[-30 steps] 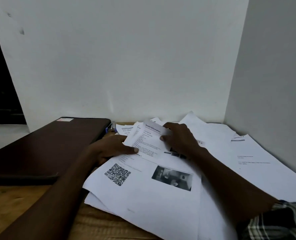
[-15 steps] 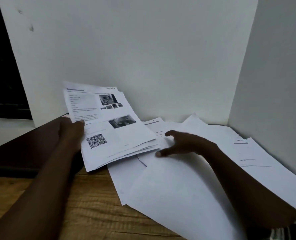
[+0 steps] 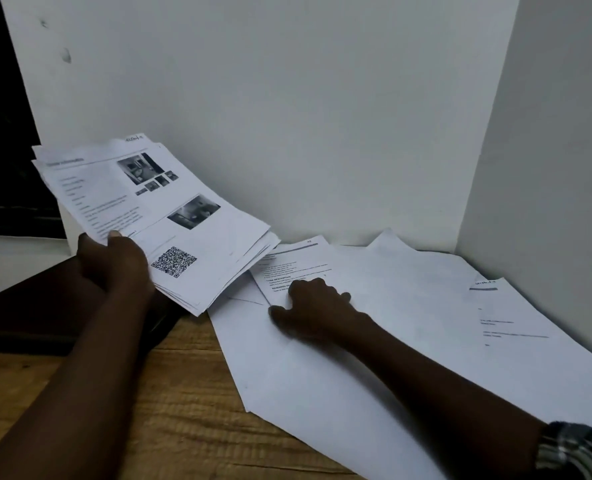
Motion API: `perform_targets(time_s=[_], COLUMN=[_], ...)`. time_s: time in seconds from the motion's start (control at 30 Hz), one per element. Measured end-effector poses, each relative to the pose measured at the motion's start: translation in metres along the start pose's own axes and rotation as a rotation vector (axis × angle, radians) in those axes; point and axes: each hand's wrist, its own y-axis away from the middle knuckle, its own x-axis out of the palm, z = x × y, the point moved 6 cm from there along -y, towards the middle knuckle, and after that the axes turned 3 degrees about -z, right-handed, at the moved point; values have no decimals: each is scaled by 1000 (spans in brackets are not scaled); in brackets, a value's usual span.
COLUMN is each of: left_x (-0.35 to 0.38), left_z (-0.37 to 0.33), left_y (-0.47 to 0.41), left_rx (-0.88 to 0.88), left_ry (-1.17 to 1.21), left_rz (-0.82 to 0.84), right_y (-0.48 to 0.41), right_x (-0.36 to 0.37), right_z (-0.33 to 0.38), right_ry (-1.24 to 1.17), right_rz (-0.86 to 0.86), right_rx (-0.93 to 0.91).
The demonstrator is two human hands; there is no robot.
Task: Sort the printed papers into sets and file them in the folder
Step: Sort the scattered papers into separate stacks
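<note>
The left hand grips a stack of printed papers, thumb on top, tilted up above the dark folder. The right hand rests, fingers relaxed, on loose sheets spread over the wooden tabletop.

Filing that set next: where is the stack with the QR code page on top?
Head view, left of centre: the stack is held up by the left hand above the dark folder, left of the right hand.
</note>
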Motion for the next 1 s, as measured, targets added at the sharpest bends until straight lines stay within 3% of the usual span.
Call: perform_targets(time_s=[0.27,0.33,0.43,0.47,0.53,0.6,0.67,0.77,0.87,1.0], left_x=[3,3,6,9,27,41,49,57,59,62], left_z=[-3,-4,-2,2,13,15,9,12,23,26], left_y=[0,1,5,4,14,43,71,104,119,128], left_rx=[1,-7,-49,-102,-337,-544,-513,-470,-521,-583], left_ry=[175,194,184,172,268,312,230,62,-47,-45], left_rz=[19,25,68,124,424,737,916,1068,1179,1250], right_y=[2,-8,-20,-19,-14,-10,-3,2,7,2], right_x=[-8,-24,-68,-84,-107,-116,-114,-86,-46,-20], right_z=[32,13,-45,-64,-86,-79,-52,5,48,54], right_ry=[153,21,-375,-472,-564,-527,-450,-173,110,68], right_rz=[-221,-296,-585,-700,-838,-870,-863,-736,-649,-625], right_rx=[-160,-84,137,178,149,34,-147,-372,-453,-473])
